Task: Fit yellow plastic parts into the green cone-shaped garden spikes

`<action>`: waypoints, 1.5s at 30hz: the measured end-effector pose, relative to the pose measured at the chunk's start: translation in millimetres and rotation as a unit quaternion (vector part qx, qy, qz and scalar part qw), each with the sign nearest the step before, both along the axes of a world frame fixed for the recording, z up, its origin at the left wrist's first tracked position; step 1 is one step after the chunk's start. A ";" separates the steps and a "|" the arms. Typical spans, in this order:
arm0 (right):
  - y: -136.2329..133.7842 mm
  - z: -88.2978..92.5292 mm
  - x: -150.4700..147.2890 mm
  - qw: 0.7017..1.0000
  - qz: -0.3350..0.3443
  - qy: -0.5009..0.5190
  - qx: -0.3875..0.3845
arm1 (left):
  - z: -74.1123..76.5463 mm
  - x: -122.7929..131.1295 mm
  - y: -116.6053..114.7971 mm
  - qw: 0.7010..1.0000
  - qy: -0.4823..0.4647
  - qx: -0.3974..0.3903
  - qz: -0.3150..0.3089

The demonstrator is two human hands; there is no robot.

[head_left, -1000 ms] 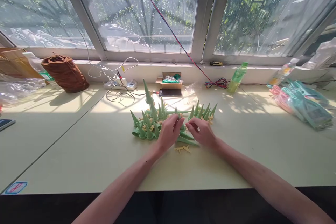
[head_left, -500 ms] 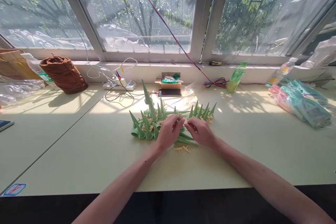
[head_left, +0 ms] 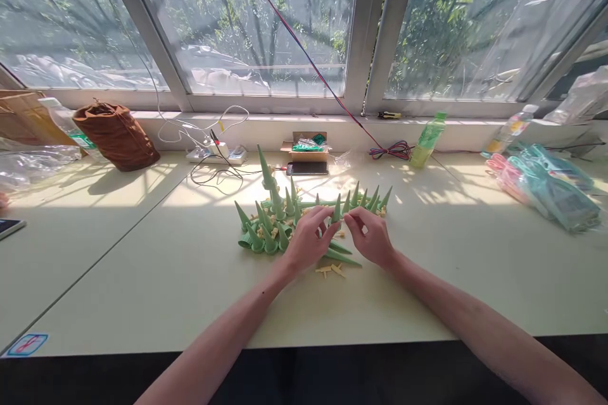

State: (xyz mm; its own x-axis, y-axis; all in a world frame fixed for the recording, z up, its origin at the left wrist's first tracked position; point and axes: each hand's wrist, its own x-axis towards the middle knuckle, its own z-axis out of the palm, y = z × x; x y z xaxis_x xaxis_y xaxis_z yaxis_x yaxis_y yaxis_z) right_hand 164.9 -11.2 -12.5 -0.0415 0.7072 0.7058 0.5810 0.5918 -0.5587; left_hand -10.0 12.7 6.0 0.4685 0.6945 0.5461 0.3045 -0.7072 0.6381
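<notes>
My left hand point(head_left: 310, 237) is closed, with thumb and fingertips about the lower part of an upright green cone point(head_left: 337, 207). Just right of that cone, my right hand point(head_left: 372, 237) is pinched shut; whatever sits between its fingertips is too small to make out. Several pointed green cones point(head_left: 270, 240) stand crowded to the left, some lying on their sides. Another cluster of green cones point(head_left: 356, 197) rises behind my right hand. Small pale yellow pegs point(head_left: 337, 270) lie in front of the hands, and more are scattered among the cones.
Behind the cones lie a phone point(head_left: 307, 168) and a small open cardboard box point(head_left: 308, 153). A power strip point(head_left: 216, 153) with cables and a brown bag point(head_left: 116, 136) are at back left. A green bottle point(head_left: 427, 141) and plastic-wrapped packs point(head_left: 551, 183) stand to the right.
Both hands have shifted slightly right. The green cone at my left fingertips, mostly hidden before, now shows upright between the hands. My right fingertips are a little farther from the left.
</notes>
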 end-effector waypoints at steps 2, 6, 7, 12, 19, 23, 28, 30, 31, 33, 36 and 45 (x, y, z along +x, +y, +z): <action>0.2 0.0 -0.1 1.000 0.007 0.004 -0.004 | -1.4 -0.5 0.6 1.000 -0.005 -0.001 0.002; 0.4 -0.3 -0.6 0.999 0.018 0.024 -0.040 | -4.2 -2.2 2.5 1.000 -0.016 0.026 -0.003; 0.3 -0.3 -0.9 0.998 0.022 0.033 -0.054 | -4.4 -2.8 2.9 0.999 -0.017 0.037 -0.006; -0.4 1.1 -2.7 0.980 0.063 0.116 -0.147 | -3.6 -4.6 3.4 0.998 -0.004 0.066 -0.018; 1.6 1.1 -4.5 0.948 0.126 0.210 -0.204 | -6.9 -3.3 3.8 0.998 -0.012 0.063 -0.004; 2.1 -0.7 -5.9 0.933 0.153 0.233 -0.228 | -7.1 -2.3 3.2 0.998 -0.020 0.052 0.002; 0.4 -1.7 -6.5 0.935 0.158 0.217 -0.232 | -5.3 -1.0 2.5 0.999 -0.033 0.038 0.011; -0.1 -1.8 -6.6 0.936 0.157 0.215 -0.230 | -4.6 -0.5 2.2 0.999 -0.036 0.032 0.020; -0.3 -1.7 -6.7 0.937 0.156 0.215 -0.229 | -4.3 -0.2 2.1 0.999 -0.037 0.028 0.023; -0.7 -1.5 -6.9 0.937 0.156 0.213 -0.228 | -4.1 0.1 1.8 0.999 -0.037 0.021 0.028; -1.4 -1.1 -7.0 0.940 0.155 0.200 -0.229 | -4.8 0.2 1.6 0.999 -0.031 0.009 0.034; 0.2 -6.5 -4.2 0.961 0.133 0.127 -0.208 | -5.1 -0.2 1.2 0.999 -0.017 -0.010 0.034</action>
